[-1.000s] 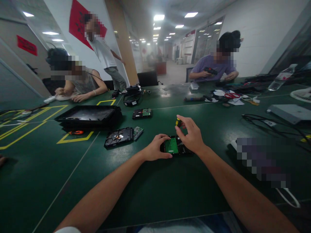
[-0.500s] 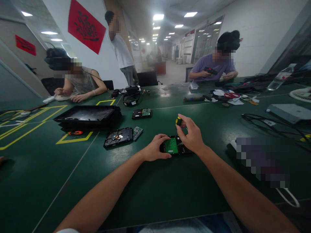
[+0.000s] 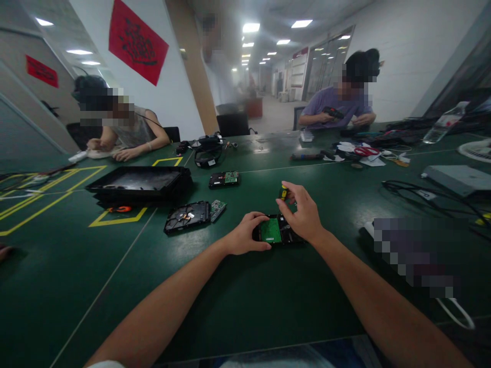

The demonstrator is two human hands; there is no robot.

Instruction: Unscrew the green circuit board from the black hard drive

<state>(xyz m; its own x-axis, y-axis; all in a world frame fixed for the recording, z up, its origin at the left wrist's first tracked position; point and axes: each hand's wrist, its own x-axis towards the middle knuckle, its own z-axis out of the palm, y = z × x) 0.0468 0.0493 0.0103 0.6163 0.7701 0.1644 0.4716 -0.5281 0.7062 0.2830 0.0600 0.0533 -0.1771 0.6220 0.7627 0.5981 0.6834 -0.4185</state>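
Observation:
A hard drive (image 3: 271,231) with a green circuit board facing up lies on the green table in front of me. My left hand (image 3: 245,235) is closed around its left end, thumb along the near edge and fingers along the far one. Above the drive's right half, my right hand (image 3: 301,209) pinches the black-and-yellow handle of a small screwdriver (image 3: 284,192), held roughly upright. The screwdriver's tip is hidden behind my hand. Left of the drive, another opened hard drive (image 3: 187,217) sits beside a loose circuit board (image 3: 218,210). Farther back lies a third hard drive (image 3: 224,179).
A stack of black trays (image 3: 140,184) stands at the left, an orange-handled tool (image 3: 120,209) by it. To the right are a grey metal box (image 3: 460,179), black cables (image 3: 406,188) and a water bottle (image 3: 445,122). Two people sit across the table; another stands behind.
The screwdriver handle has turned a little in my right hand's fingers. My left hand and the hard drive have stayed put. The standing person in the background has moved right.

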